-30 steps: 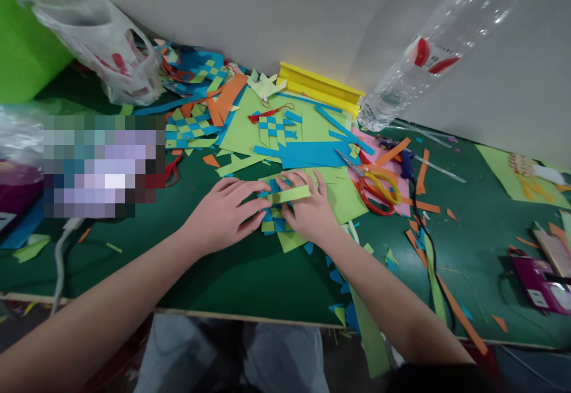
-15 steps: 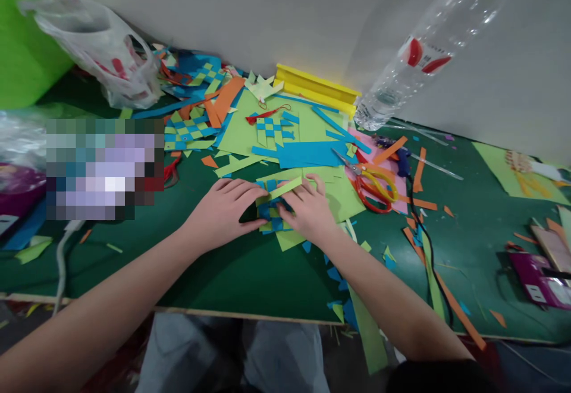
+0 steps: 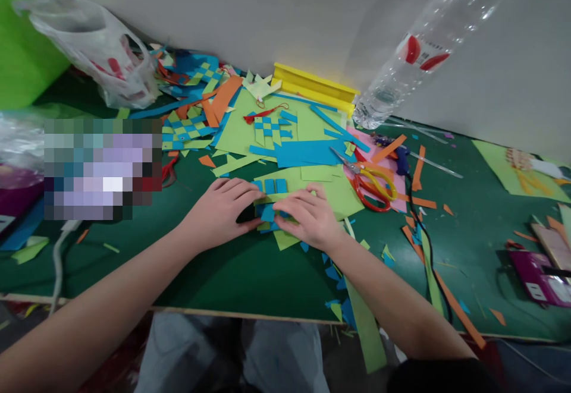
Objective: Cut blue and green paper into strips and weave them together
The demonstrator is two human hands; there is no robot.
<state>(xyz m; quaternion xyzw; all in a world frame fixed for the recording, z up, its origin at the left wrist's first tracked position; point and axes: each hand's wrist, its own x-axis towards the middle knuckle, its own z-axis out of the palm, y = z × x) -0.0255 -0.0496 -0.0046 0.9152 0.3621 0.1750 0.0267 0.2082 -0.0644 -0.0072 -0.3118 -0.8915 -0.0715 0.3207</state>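
A small woven piece of blue and green paper strips (image 3: 280,186) lies on green paper in the middle of the table. My left hand (image 3: 225,211) grips its left edge, thumb below and fingers above. My right hand (image 3: 312,217) is closed at the right side of the weave, its fingertips on a blue strip (image 3: 267,213); its fingers partly cover the weave. Several blue ends are folded up along the upper side, above a green strip laid across. A finished woven paper fish (image 3: 273,130) with a red tassel (image 3: 259,115) lies beyond.
Scissors (image 3: 375,188) with red and yellow handles lie on pink paper to the right, near a blue glue gun (image 3: 402,161) with a black cord. A plastic bottle (image 3: 401,78) and yellow holder (image 3: 314,90) stand behind. Paper scraps surround the hands; a pixelated device (image 3: 104,170) is left.
The green strip that stuck up under my right fingers now lies flat across the weave. My right hand has shifted slightly down, onto a blue strip, and the upper blue ends show.
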